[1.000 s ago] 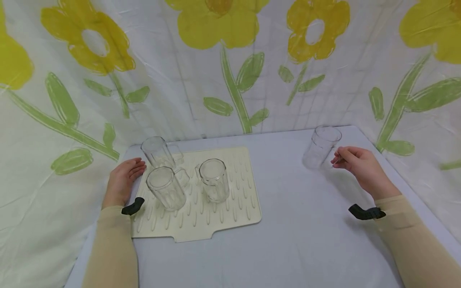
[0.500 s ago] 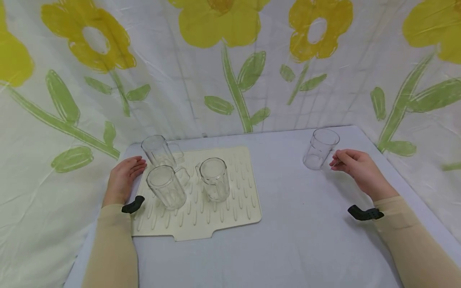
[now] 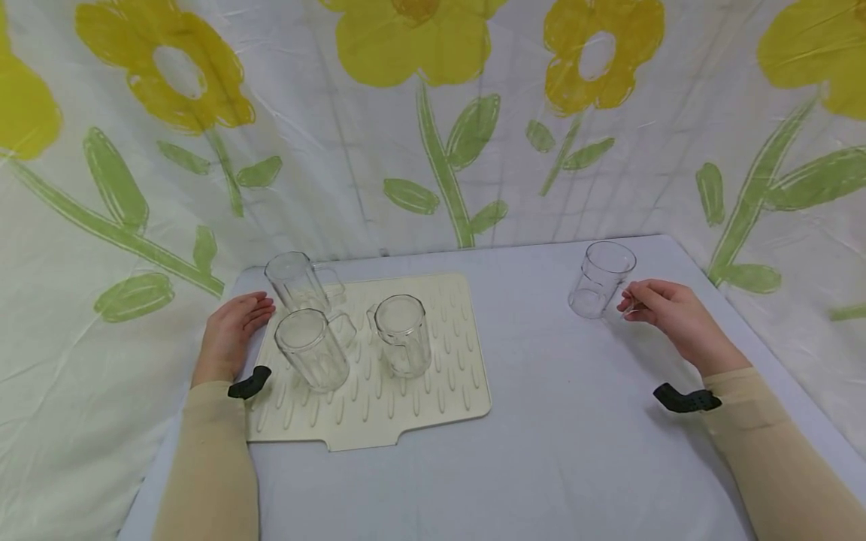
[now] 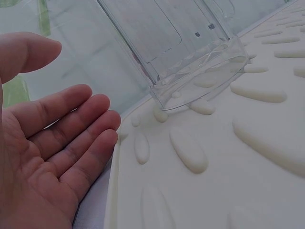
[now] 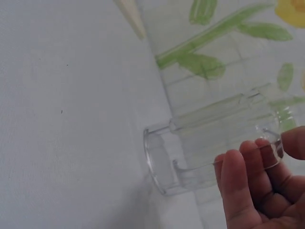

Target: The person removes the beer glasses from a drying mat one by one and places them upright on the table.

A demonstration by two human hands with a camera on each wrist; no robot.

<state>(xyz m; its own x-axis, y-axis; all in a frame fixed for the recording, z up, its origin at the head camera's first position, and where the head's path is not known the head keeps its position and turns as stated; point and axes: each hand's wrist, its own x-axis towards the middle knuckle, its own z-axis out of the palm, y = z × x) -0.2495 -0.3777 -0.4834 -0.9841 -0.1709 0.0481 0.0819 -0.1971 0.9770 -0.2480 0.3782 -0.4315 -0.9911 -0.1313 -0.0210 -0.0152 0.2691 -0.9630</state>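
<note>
At the back right, my right hand (image 3: 659, 308) pinches the handle of a clear glass mug (image 3: 598, 282) between thumb and fingers. The right wrist view shows the thumb and fingertips at that handle, with the mug's body (image 5: 214, 138) beyond them. On the left, my left hand (image 3: 237, 330) lies beside a cream drying mat (image 3: 446, 398), holding nothing. Its fingers (image 4: 76, 124) are extended and lie along the mat's edge. Near its fingertips stands a glass mug (image 3: 298, 285) at the mat's back left corner. Two more mugs, one front left (image 3: 314, 353) and one mid-mat (image 3: 404, 338), stand upright on the mat.
A pale cloth covers the table (image 3: 541, 451). Behind it and at the sides hangs a white curtain (image 3: 304, 188) printed with yellow flowers. The mat has raised ridges and a spout-like tab (image 3: 363, 442) at its front edge.
The right-hand mug, blurred a second ago, now appears sharp after shifting slightly downward, and the right hand shifted slightly left with it. The left hand and the three mugs on the mat stay put.
</note>
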